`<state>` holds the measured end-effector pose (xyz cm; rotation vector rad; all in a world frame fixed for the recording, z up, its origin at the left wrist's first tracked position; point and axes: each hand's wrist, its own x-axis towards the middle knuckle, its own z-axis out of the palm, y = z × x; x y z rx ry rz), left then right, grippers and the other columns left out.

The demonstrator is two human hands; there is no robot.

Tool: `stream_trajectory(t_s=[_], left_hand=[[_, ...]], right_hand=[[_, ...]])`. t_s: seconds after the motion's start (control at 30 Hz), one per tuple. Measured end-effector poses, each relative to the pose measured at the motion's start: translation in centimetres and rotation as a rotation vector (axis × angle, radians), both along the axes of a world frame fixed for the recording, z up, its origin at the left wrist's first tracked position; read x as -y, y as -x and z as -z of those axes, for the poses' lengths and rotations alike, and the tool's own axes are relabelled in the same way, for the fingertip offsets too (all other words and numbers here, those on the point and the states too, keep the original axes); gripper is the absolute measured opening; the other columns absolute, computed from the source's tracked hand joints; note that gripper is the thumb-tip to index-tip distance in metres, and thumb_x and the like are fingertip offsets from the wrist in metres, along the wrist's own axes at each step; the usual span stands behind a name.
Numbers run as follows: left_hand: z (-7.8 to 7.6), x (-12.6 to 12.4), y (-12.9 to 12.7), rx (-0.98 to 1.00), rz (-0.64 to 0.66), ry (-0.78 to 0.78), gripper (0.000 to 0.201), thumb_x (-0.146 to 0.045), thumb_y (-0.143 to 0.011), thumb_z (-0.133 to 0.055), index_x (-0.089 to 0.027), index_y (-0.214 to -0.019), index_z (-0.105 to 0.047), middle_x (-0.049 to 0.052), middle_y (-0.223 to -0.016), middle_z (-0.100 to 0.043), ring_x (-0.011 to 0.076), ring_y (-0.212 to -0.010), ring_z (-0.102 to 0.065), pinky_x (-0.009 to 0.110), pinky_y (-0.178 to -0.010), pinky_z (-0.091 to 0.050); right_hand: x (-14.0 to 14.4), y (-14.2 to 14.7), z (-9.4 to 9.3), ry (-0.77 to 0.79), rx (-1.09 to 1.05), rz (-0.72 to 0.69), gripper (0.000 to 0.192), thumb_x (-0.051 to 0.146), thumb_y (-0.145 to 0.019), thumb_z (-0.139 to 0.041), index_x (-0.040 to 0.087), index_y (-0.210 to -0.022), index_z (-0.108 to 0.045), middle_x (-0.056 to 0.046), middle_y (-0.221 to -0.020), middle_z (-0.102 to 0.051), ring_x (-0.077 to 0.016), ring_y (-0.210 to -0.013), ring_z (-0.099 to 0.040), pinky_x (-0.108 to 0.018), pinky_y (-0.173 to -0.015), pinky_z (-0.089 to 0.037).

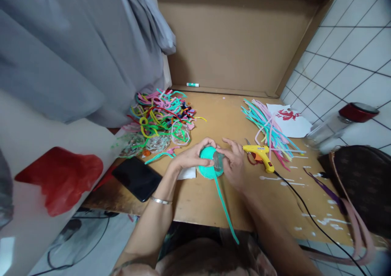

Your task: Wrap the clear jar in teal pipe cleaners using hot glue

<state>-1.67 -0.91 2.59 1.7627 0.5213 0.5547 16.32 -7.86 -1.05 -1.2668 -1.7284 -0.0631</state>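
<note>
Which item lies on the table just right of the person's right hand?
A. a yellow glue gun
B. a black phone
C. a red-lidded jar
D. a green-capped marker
A: the yellow glue gun with its black cord lies right beside the right hand, which holds the teal wrapped round object.

Worktop: brown board table (210,202), glue-spattered at right | Back: cardboard panel (226,43) standing upright against the far edge | Right: white tiled wall (351,43) with dark grout | Left: grey cloth (76,43) draped | Below: pale floor (91,243) with cables
</note>
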Motion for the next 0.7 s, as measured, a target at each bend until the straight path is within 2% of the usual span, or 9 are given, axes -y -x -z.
stream_trajectory(t_s=[0.23,0.53,0.7], left_hand=[[0.11,0.05,-0.11,0.040,0.013,0.020,0.049,-0.036,-0.069,-0.075,-0.020,-0.105,-0.045,0.005,-0.115,-0.055,0.0205,-0.104,-0.052,0.032,-0.089,-0.043],[0.39,-0.19,-0.02,0.009,0.033,-0.016,0.046,-0.033,-0.072,-0.072,-0.021,-0.108,-0.045,0.006,-0.121,-0.056,0.0193,-0.102,-0.056,0.029,-0.083,-0.046],[0.30,-0.16,0.03,-0.009,0.005,-0.030,0.047,-0.033,-0.071,-0.074,-0.020,-0.107,-0.046,0.004,-0.109,-0.057,0.0175,-0.094,-0.056,0.028,-0.078,-0.046]], right_hand=[[0.43,0.32,-0.13,-0.064,0.003,-0.040,0.043,0.006,-0.082,-0.041,0.029,-0.105,-0.070,-0.005,-0.128,-0.057,-0.0233,-0.117,-0.052,-0.048,-0.098,-0.044],[0.55,0.78,-0.31,-0.052,0.008,-0.064,0.045,0.006,-0.081,-0.041,0.031,-0.108,-0.068,-0.004,-0.124,-0.060,-0.0235,-0.116,-0.054,-0.049,-0.098,-0.044],[0.63,0.31,-0.29,-0.027,-0.043,-0.055,0.046,0.007,-0.084,-0.039,0.030,-0.110,-0.068,-0.006,-0.125,-0.058,-0.0225,-0.116,-0.054,-0.047,-0.096,-0.047]])
